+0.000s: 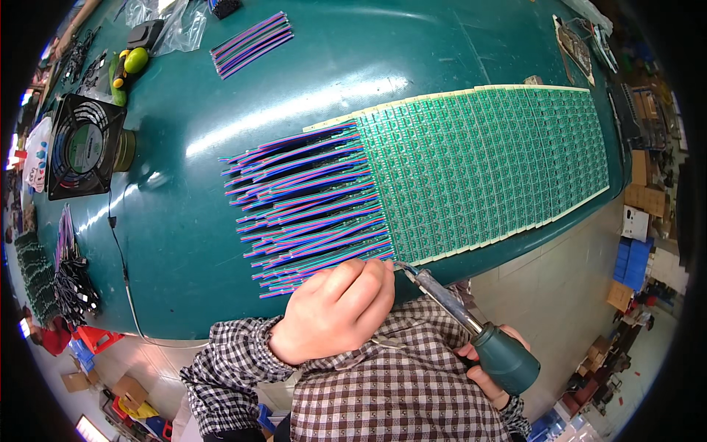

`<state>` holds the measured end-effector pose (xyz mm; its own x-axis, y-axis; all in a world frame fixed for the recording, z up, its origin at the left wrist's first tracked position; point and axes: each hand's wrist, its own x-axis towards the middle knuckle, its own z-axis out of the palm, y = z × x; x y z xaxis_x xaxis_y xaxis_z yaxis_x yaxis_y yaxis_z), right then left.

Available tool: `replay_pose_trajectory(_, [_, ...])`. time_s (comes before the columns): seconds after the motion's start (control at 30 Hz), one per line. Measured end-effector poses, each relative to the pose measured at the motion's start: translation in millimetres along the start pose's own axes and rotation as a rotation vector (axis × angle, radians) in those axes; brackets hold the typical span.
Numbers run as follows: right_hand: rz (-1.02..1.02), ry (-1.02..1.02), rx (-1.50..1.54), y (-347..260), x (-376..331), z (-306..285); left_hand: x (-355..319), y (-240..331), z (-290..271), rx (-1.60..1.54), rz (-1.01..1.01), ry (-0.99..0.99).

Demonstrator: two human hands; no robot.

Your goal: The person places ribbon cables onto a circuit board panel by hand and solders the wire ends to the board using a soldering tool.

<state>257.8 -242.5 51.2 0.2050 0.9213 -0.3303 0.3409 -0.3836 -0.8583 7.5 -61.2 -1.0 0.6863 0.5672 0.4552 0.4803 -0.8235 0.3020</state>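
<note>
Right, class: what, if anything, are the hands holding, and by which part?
The right hand holds the soldering iron by its green handle. Whether the left hand grips anything cannot be told.

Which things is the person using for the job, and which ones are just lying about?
Seem part of the job:
soldering iron, held in the right hand
coloured wires, beside the left hand
green circuit boards, next to the wires

Probably just lying about:
clear plastic bag
round yellow-green thing
black cable bundle
cardboard box
</note>
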Motion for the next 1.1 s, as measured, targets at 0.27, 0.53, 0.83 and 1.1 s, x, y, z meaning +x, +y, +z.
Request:
replay_pose_trajectory(0.27, [-0.003,0.003,-0.004,-5.0,0.4,-0.3,-0.6,0.9,0.2,0.013,0.001,0.004])
replay_pose_trajectory(0.53, [0.075,0.042,0.063,-17.0,1.7,5.2,0.6,2.0,0.5,0.037,0.006,0.011])
replay_pose_trajectory(0.83, [0.003,0.001,0.007,-5.1,1.0,-0.4,-2.4,5.0,2.4,0.1,0.03,0.013])
replay_pose_trajectory(1.1, [0.023,0.022,0.026,-3.3,-0.3,2.3,-1.5,4.8,3.8,0.088,0.023,0.03])
